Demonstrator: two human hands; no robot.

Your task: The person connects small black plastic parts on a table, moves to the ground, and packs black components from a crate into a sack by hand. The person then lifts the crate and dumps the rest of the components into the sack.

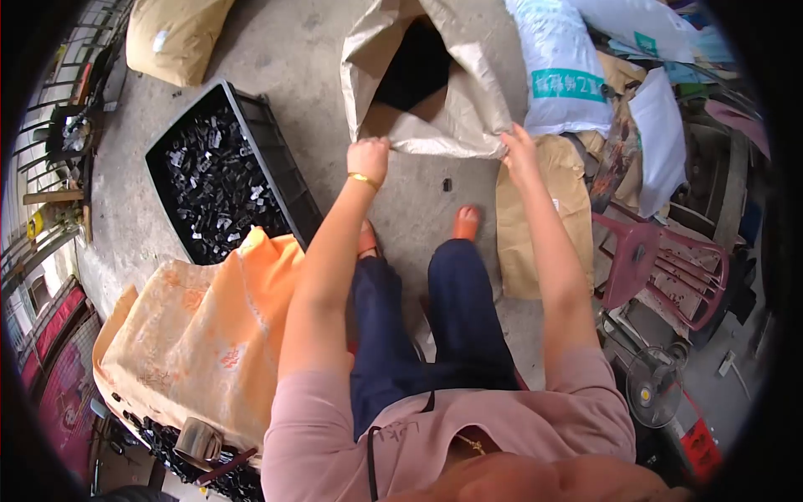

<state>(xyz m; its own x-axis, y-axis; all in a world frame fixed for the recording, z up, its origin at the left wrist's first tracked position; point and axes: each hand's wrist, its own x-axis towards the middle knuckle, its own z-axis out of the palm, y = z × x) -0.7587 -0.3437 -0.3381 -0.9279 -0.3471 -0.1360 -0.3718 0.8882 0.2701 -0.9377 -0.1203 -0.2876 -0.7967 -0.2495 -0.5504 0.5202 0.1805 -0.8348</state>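
A large brown paper sack (477, 92) stands in front of me with its mouth wide open; its inside is dark, and I cannot make out the contents. My left hand (369, 159), with a gold bracelet at the wrist, is closed on the near left corner of the sack's rim. At the near right corner, my right hand (520, 151) pinches the rim between thumb and fingers. The near edge is stretched between both hands. To the left is a black plastic crate (276, 159) holding many small black pieces (209, 180).
An orange patterned cloth (201, 335) covers something at my left. White printed sacks (560, 58) are piled at the right, beside a flat brown paper bag (544, 226). A maroon plastic chair (636, 259) and a fan (655, 389) stand farther right. Another brown sack (176, 38) is at upper left.
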